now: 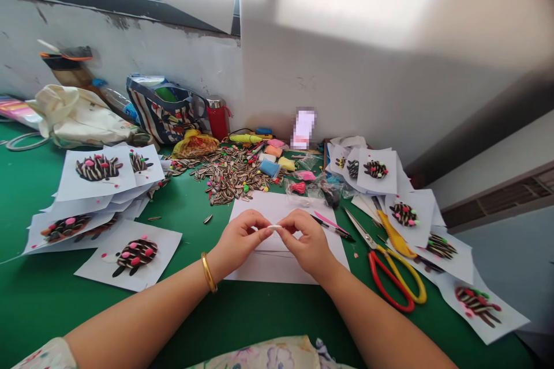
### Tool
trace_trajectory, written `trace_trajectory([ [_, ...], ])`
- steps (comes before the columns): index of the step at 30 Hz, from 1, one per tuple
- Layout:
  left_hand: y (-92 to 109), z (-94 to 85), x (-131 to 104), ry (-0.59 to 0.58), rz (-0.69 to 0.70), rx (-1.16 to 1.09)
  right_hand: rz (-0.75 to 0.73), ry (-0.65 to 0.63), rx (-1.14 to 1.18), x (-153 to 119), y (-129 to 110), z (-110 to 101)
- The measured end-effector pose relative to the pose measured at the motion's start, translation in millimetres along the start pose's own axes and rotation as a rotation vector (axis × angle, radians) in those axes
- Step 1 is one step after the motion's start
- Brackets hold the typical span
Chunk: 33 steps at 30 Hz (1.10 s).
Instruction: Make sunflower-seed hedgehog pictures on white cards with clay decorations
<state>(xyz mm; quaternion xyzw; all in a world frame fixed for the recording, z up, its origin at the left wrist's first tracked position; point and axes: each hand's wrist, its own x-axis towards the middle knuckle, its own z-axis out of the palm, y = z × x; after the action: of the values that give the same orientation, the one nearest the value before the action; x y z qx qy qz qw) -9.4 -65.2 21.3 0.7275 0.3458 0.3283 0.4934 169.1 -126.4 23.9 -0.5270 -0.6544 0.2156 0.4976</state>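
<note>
Between the fingertips of both hands is a small white strip of what looks like modelling clay [274, 227]. My left hand [242, 242], with a gold bangle at the wrist, pinches its left end. At the other end my right hand [306, 242] pinches with thumb and forefinger. Both hands are over white paper sheets [277, 271] on the green table. A black pen and a pink pen [333, 226] lie on the paper, just right of my right hand. Beyond the paper spreads a heap of striped sunflower seeds [234, 173].
Scissors [376, 248] with red and yellow handles lie open at the right, beside a yellow cutter [393, 233]. Seed-picture cards are stacked left [130, 256] and right [411, 213]. Clay packets [269, 168], a red flask [217, 118] and a striped bag [164, 109] stand or lie behind.
</note>
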Motion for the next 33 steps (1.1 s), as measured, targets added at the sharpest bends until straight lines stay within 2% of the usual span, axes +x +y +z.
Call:
trace_trajectory([
  [9, 3.3, 1.0, -0.2, 0.032, 0.036, 0.072, 0.052, -0.085, 0.052, 0.2, 3.1, -0.1],
  [15, 2.5, 2.9, -1.5, 0.011, 0.056, 0.091, 0.056, -0.086, 0.046, -0.2, 2.8, -0.6],
  [21, 1.3, 1.2, 0.1, 0.069, -0.003, 0.007, 0.099, -0.097, 0.036, -0.2, 6.2, -2.3],
  [25, 1.4, 1.7, -0.6, 0.035, 0.002, 0.036, 0.128, -0.070, 0.019, 0.0, 5.0, 0.0],
  [30, 0.6, 3.2, -1.7, 0.011, 0.039, 0.060, 0.080, -0.091, -0.060, -0.6, 4.6, 2.4],
  [33, -0.6, 3.0, -0.9, 0.036, 0.061, 0.087, 0.071, -0.109, -0.085, -1.9, 4.2, 2.6],
])
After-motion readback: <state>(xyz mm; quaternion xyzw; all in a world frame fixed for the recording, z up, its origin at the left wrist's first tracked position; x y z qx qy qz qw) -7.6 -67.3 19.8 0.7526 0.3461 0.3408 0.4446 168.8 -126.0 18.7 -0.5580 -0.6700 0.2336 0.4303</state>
